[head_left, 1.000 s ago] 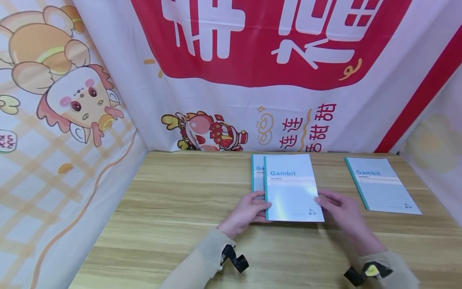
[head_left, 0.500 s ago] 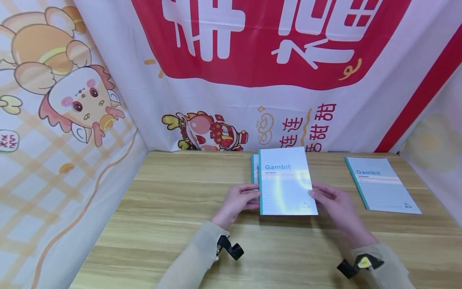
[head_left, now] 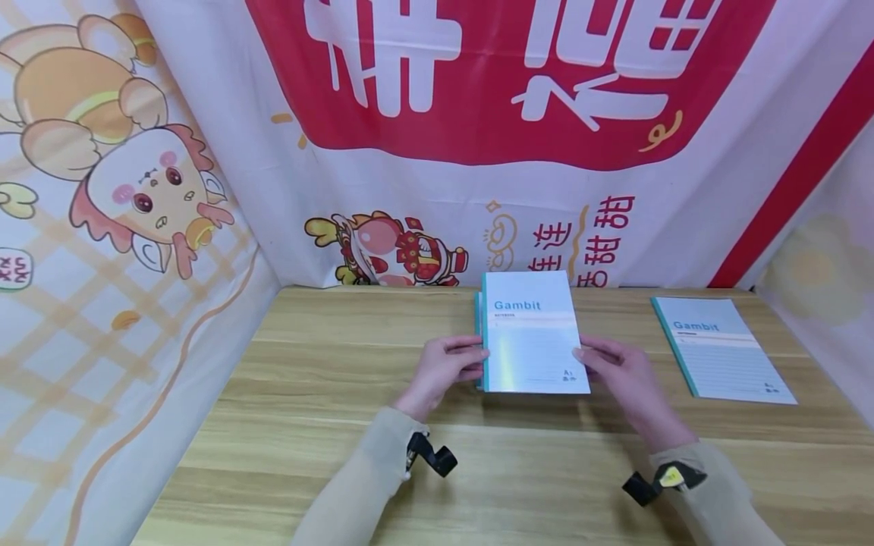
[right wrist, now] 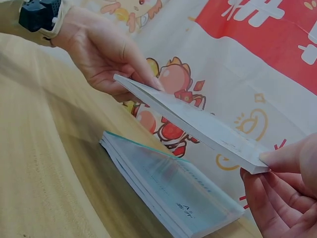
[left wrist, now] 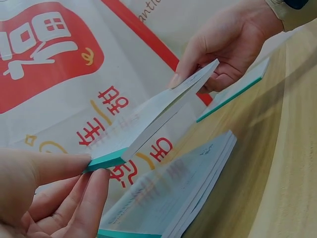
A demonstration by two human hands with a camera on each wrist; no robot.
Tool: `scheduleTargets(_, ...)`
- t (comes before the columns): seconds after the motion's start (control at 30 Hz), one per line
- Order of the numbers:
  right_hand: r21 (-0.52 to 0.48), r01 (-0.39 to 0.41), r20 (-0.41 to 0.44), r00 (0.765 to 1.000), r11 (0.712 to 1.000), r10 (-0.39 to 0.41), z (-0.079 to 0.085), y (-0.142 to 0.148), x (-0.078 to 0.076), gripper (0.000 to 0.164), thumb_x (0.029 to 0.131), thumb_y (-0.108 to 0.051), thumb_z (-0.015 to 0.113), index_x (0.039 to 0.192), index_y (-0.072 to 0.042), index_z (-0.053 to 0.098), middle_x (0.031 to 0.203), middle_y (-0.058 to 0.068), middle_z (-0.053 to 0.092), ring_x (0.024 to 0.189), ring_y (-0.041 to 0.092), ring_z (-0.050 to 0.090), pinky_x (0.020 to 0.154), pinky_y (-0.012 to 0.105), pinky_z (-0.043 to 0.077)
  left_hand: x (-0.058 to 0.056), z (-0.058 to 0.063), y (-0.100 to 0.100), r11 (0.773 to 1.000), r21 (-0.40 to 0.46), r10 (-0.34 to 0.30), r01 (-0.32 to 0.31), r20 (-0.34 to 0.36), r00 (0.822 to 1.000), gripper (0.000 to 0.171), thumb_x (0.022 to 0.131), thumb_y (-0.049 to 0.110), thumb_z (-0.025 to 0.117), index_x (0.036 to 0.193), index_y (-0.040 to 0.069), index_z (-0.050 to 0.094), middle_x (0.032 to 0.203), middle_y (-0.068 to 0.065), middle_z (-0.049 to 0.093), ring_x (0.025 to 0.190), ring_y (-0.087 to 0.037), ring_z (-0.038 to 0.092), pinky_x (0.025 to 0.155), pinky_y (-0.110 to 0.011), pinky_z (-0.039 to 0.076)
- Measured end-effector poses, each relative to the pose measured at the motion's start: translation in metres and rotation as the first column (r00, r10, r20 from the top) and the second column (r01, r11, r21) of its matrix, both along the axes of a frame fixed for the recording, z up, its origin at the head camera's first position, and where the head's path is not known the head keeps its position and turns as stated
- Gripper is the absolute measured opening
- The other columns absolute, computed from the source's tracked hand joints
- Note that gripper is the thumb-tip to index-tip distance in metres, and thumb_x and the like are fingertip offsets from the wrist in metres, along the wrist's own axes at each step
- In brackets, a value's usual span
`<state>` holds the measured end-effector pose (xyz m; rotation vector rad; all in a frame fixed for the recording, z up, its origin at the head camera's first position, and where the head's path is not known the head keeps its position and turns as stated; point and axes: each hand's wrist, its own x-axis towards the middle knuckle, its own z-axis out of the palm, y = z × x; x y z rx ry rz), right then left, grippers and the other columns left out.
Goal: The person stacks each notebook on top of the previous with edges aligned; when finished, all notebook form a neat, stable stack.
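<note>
two hands (head_left: 440,365) (head_left: 620,371) hold one notebook (head_left: 534,334) above one stack (right wrist: 166,183).

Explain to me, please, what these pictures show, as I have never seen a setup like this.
There is no machine here: a person works barehanded. The head picture comes from a camera worn on the head, looking forward and down; the other two are taken from the left and right wrists. The left hand pinches the teal spine of one notebook and the right hand its opposite edge, holding it above what looks like a small pile of notebooks. That pile lies on the wooden table, with another notebook to its right.
</note>
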<state>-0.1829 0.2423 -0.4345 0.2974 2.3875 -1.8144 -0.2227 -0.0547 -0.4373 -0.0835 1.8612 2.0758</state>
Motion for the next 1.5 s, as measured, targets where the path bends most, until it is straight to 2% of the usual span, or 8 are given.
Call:
scheduleTargets(0.3,0.030,0.011,0.015,1.000,0.999,-0.012,0.003,-0.007,-0.014,0.065,0.095,-0.050,0.070,0.146,-0.012,0.055,0.137,0.012,0.060,0.115,0.025,0.061,0.098,0.041,0.053,-0.011,0.001,0.001,0.995,-0.082,0.061,-0.063,-0.025,0.998,0.031,0.089,0.011,0.080,0.120,0.010,0.073,0.107,-0.009,0.072,0.091,-0.022,0.072,0.079,-0.031,0.061)
scheduleTargets(0.53,0.049,0.001,0.004,1.000,0.999,-0.001,0.000,-0.010,-0.023,0.059,0.098,-0.045,0.068,0.145,-0.010,0.056,0.137,0.013,0.060,0.113,0.026,0.060,0.098,0.042,0.053,-0.017,0.000,0.001,0.987,-0.130,0.097,-0.100,-0.028,0.995,0.028,0.089,0.013,0.081,0.117,0.013,0.075,0.106,-0.007,0.072,0.090,-0.021,0.072,0.081,-0.034,0.061)
scheduleTargets(0.83,0.043,0.033,0.039,0.999,0.999,-0.035,-0.009,-0.013,-0.033,0.053,0.097,-0.041,0.070,0.142,-0.015,0.060,0.137,0.010,0.060,0.114,0.027,0.059,0.099,0.043,0.052,-0.023,-0.004,0.002,0.979,-0.167,0.106,-0.115,-0.059,0.993,0.027,0.089,0.012,0.080,0.115,0.013,0.075,0.102,-0.007,0.072,0.085,-0.020,0.073,0.083,-0.038,0.061)
scheduleTargets(1.17,0.066,0.028,0.046,0.998,0.997,-0.031,-0.018,-0.013,-0.038,0.050,0.098,-0.039,0.069,0.142,-0.015,0.060,0.139,0.010,0.059,0.118,0.026,0.058,0.099,0.042,0.052,-0.030,-0.017,0.001,0.978,-0.180,0.100,-0.107,-0.046,0.994,0.025,0.089,0.010,0.080,0.113,0.011,0.075,0.102,-0.008,0.072,0.084,-0.020,0.073,0.075,-0.031,0.062)
scheduleTargets(1.5,0.088,0.018,0.061,0.998,0.996,-0.023,-0.024,-0.015,-0.040,0.050,0.099,-0.039,0.068,0.143,-0.016,0.059,0.142,0.012,0.058,0.122,0.026,0.057,0.100,0.043,0.051,-0.031,-0.025,0.004,0.973,-0.203,0.102,-0.109,-0.046,0.994,0.022,0.089,0.009,0.080,0.110,0.007,0.076,0.101,-0.009,0.072,0.079,-0.019,0.073,0.071,-0.030,0.062)
